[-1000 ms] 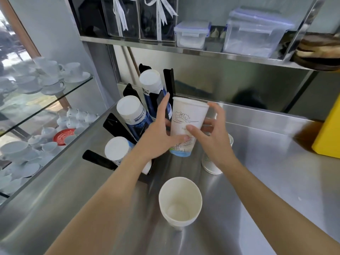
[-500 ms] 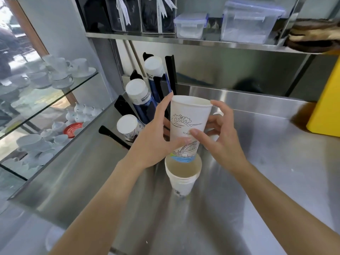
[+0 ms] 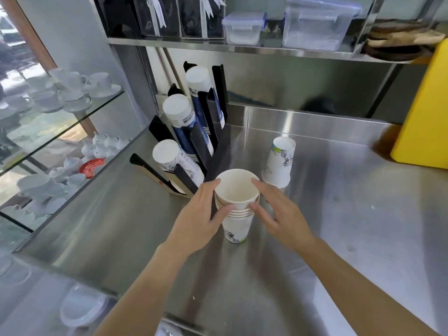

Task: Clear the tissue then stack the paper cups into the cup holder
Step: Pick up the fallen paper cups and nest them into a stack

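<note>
A stack of several nested white paper cups (image 3: pixel 236 209) stands upright on the steel counter (image 3: pixel 339 226), mouth up. My left hand (image 3: pixel 201 219) curls around its left side, thumb under the rims. My right hand (image 3: pixel 278 212) touches its right side with fingers spread. Just behind, a single printed paper cup (image 3: pixel 278 163) stands upside down. The black cup holder (image 3: pixel 201 132) slants at the back left, with three slots filled by cup stacks showing white bottoms. No tissue is in view.
A yellow box (image 3: pixel 421 112) sits at the counter's right end. A steel shelf (image 3: pixel 242 47) above carries plastic containers and dark boxes. Glass shelves with white porcelain cups (image 3: pixel 60 93) stand to the left. Clear plastic lids (image 3: pixel 82 306) lie below the counter's left edge.
Both hands lowered the printed cup into the upright cup on the counter; it now sits nested as the top of the stack. The inverted cup behind is now uncovered.
</note>
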